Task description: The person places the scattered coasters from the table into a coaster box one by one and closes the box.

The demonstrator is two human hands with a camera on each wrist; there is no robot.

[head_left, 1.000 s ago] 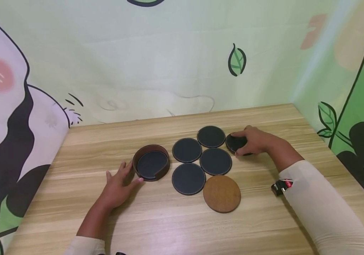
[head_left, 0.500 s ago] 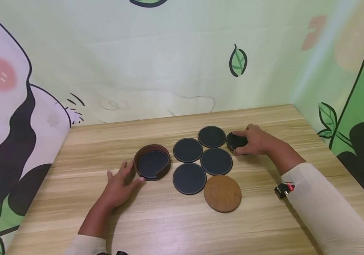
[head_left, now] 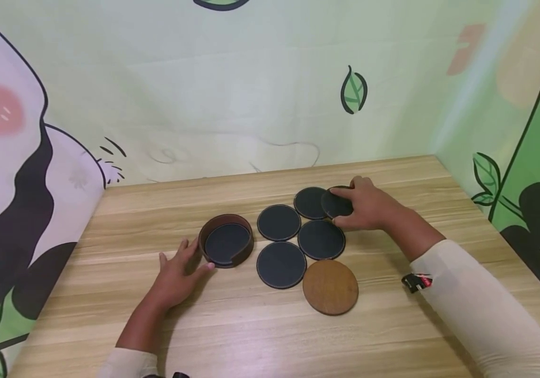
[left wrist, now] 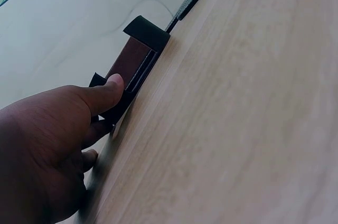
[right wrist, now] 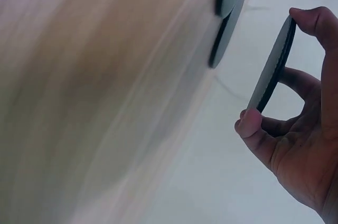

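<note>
My right hand point(head_left: 366, 206) holds a round black coaster point(right wrist: 272, 68) by its edge, between thumb and fingers. In the right wrist view this coaster is off the table, and in the head view it overlaps the back black coaster point(head_left: 309, 202). My left hand point(head_left: 176, 278) grips the left side of a round brown coaster holder point(head_left: 248, 251), its thumb at the front rim in the left wrist view. Inside the holder lies a black coaster point(head_left: 226, 243); the left wrist view shows dark layered edges point(left wrist: 141, 71) through the front gap.
Between the hands lie more black coasters, flat and close together: one left point(head_left: 278, 223), one in front point(head_left: 281, 265), one at the middle right point(head_left: 321, 240). A brown coaster point(head_left: 330, 287) lies nearest the front. The wooden table point(head_left: 232, 336) meets a printed wall cloth point(head_left: 232, 105) behind.
My right hand has lifted the black coaster from the table's right side and moved it left and up, over the back coaster. The left hand and the holder stay put.
</note>
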